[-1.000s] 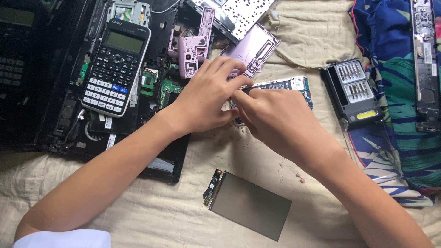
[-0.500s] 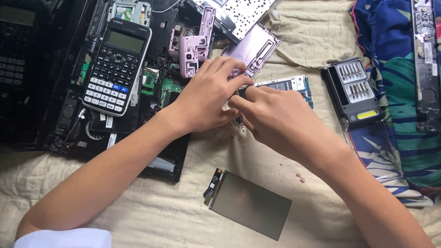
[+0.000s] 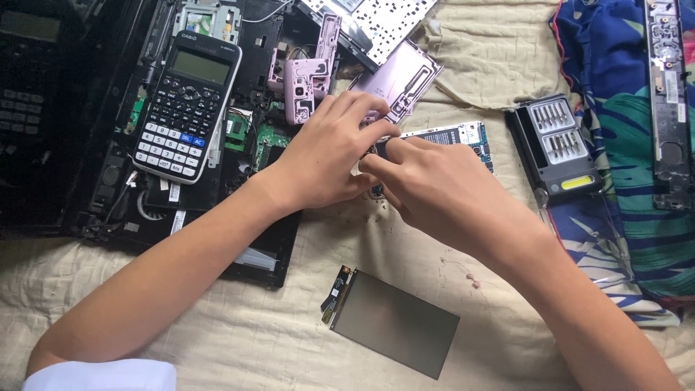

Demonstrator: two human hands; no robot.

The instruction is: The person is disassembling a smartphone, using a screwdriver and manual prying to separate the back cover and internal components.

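A small opened phone body with a bare circuit board [image 3: 456, 137] lies on the cream quilted bed cover [image 3: 239, 340], mostly hidden under both hands. It is pinched by the left hand [image 3: 329, 156] and the right hand [image 3: 441, 192] — fingers closed on its near edge. It is judged light, stiff and fragile — best held by the frame edges, not the board. A black calculator [image 3: 187, 105] rests well apart.

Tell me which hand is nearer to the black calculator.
Left. The left hand is just right of the calculator, which lies on the opened laptop base. The right hand sits farther right, beyond the left hand, nearer the screwdriver bit case.
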